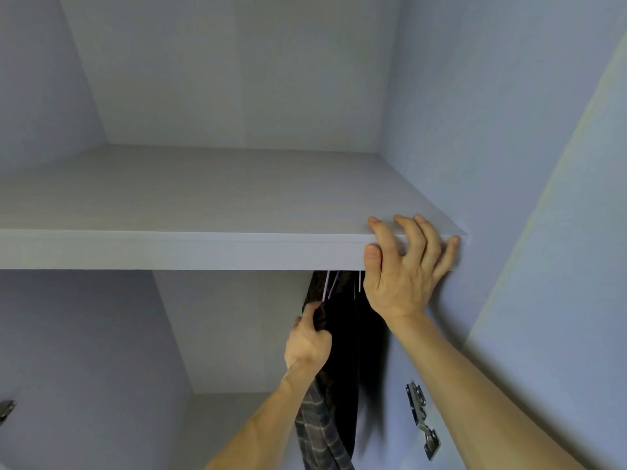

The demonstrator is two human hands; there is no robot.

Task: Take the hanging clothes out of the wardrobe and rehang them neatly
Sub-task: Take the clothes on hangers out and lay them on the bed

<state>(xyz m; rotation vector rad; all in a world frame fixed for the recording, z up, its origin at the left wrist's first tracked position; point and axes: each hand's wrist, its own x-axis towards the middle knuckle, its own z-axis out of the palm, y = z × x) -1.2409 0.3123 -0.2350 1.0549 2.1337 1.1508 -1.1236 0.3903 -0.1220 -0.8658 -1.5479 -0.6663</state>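
Two bare forearms are seen rising from the bottom edge, both reaching up into the wardrobe [475, 130]. The left forearm is angled up from bottom centre. The right forearm is stretched diagonally from bottom right, nearly straight. A plaid shirt [315, 432] is seen hanging low, just behind the left forearm and partly covered by it. A metal hinge [420, 418] is fixed on the right wall, just left of the right forearm. A second hinge [6, 410] is cut off at the left border.

The left hand [307, 344] is closed on the clothes [342, 334]. Its fingers are curled into the dark fabric, one digit is raised along the fabric's left edge, and the back of the hand is turned to the camera. The clothes are bunched at the right end of the lower compartment, hung under the shelf [203, 198] near the right wall. Thin white hanger wires [327, 283] are visible above the left hand, running up behind the shelf's front edge. The rail is hidden.

The right hand [403, 266] is clamped on the shelf at its right front corner. Four fingers are bent and hooked over the top with tips pressed on the surface, and the thumb is laid on the front face. The wrist is held below the shelf edge, in front of the clothes' right side.

Further back, the upper compartment's back panel [237, 79] is seen, grey-blue. A door [576, 232] is seen slanting at far right.
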